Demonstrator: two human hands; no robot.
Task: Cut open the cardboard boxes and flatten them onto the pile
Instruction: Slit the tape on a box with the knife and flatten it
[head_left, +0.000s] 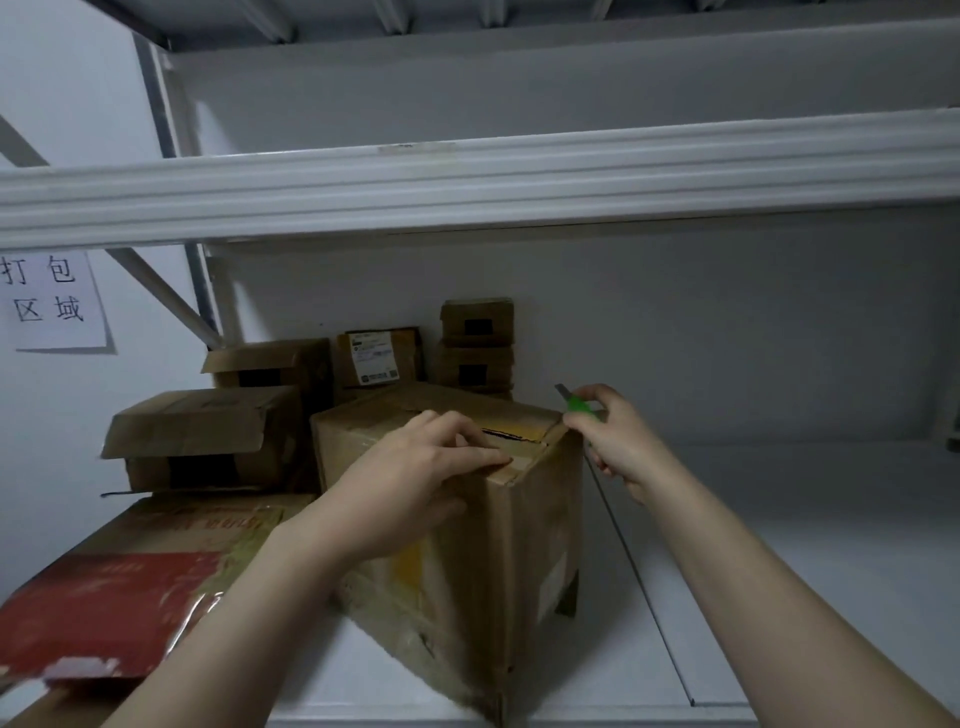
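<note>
1. Nearest you, at the bottom centre of the frame, is the upright corner of the large brown cardboard box (467, 571). It stands on the white metal shelf (779, 571), turned so that this corner points at you. It looks taller than wide, so judge its long axis as vertical
2. Your left hand (415, 467) lies over the box's near top edge at frame centre, with bent fingers on the top flap and the thumb on the side face, gripping it steady
3. Your right hand (613, 441), right of centre, is curled tight round the green-handled utility knife (576, 405). The blade is out and points up and left, off the cardboard
4. The relation that matters is with the taped top seam (509, 435), a dark slit running from your left fingertips towards the box's top right corner. The knife sits just beside that corner, so the right hand is nearer the seam's end, and the cut probably comes leftward along the seam, towards your left fingers; mind them
5. The flattened red-printed cardboard pile (104, 613) lies at lower left, touching the box, so it likely tips that way once opened
6. Smaller brown cardboard boxes (197, 436) wait behind at centre left
</note>
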